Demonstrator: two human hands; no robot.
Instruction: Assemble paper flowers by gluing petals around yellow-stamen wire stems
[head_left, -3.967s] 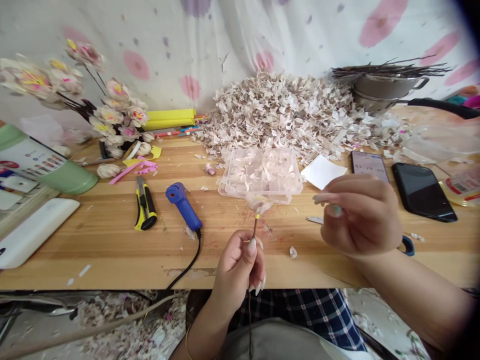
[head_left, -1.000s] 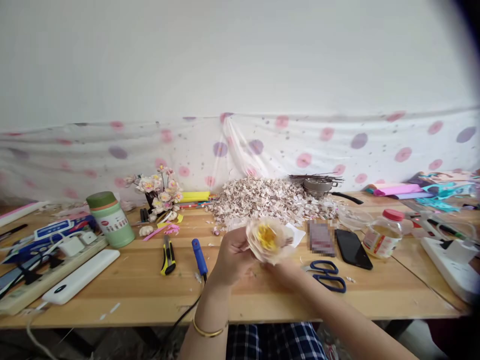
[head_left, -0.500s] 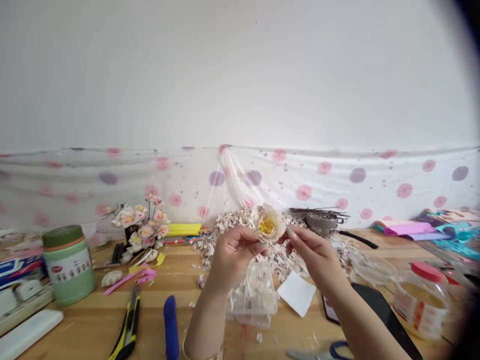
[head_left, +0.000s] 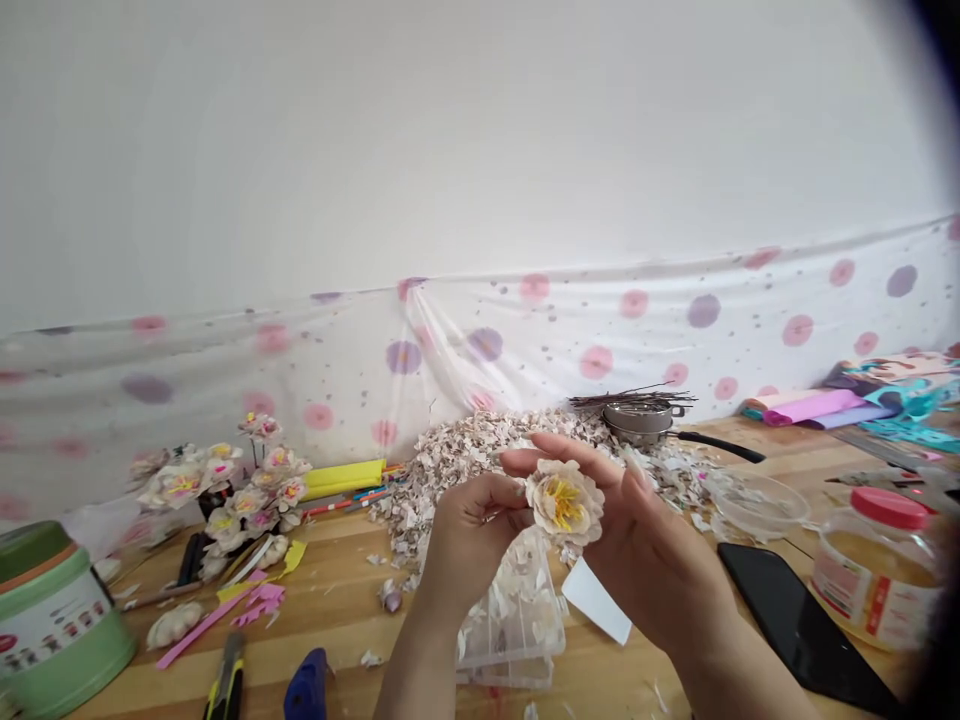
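fingers of the left hand (head_left: pixel 486 497) curl into a narrow pinch at the near side of the bloom, don't they?

yes, on the underside of the handmade flower (head_left: pixel 564 503), with its pale ruffled petals and yellow centre. i can't see a stem, so i can't tell exactly what they're gripping.

and the right hand (head_left: pixel 645 535)?

its fingers (head_left: pixel 570 445) are long and open, reaching past the far side of the bloom, with the palm close behind it.

where is the flower, then?

up in the air between the two hands, above a clear plastic compartment box (head_left: pixel 517 625) on the table (head_left: pixel 352 590). a white paper card (head_left: pixel 596 600) lies just beside the box, and behind them rise a heap of petal cuttings (head_left: pixel 457 470) and a steel pot (head_left: pixel 637 422) topped with dark twigs.

how would it handle?

very light and soft, i'd judge. thin petals like these could crease or tear under a squeeze, so it's best held from beneath, at the base, leaving the ruffled rim alone.
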